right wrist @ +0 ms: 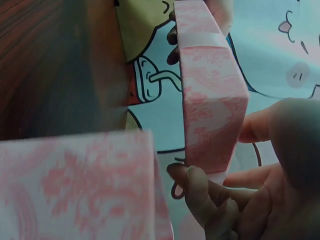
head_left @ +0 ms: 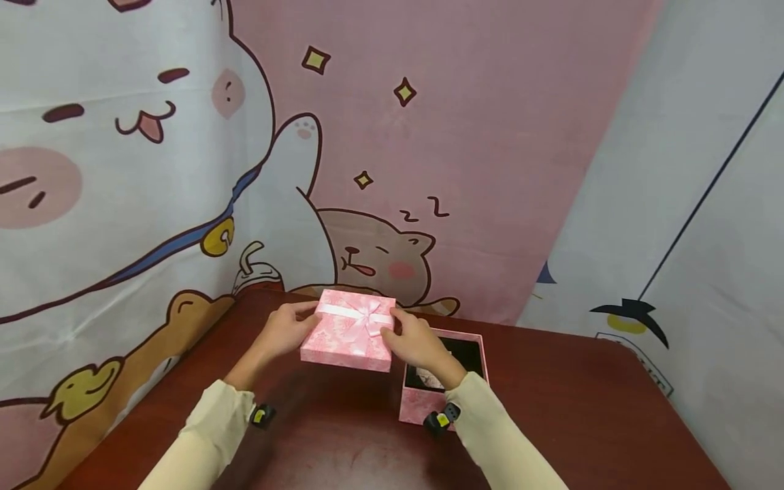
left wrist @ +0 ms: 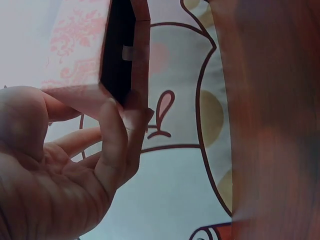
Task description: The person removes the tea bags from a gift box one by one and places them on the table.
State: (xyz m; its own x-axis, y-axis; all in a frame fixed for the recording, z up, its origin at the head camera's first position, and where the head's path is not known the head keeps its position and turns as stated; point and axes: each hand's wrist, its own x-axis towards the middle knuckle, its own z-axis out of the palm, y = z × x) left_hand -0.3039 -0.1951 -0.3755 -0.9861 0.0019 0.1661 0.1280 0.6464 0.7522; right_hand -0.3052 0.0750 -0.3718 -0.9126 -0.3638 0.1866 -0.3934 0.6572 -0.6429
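A pink patterned box lid [head_left: 349,330] with a pale ribbon and bow is held up above the table, slightly tilted. At its left edge the left hand [head_left: 288,330] grips it, thumb on top and fingers under the rim. The right hand [head_left: 419,340] pinches the opposite edge. Seen from the left wrist, the lid's underside [left wrist: 117,55] is black. Below and behind the right forearm stands the matching pink box base [head_left: 419,406], uncovered, with a black inside. Something pale [head_left: 429,378] lies in it, partly hidden by the right arm.
Both hands work over a dark red-brown table [head_left: 582,408]. Behind it hangs a cloth [head_left: 490,170] printed with cartoon animals, close to the table's back edge. In the right wrist view, a box base wall [right wrist: 90,185] stands near the right hand.
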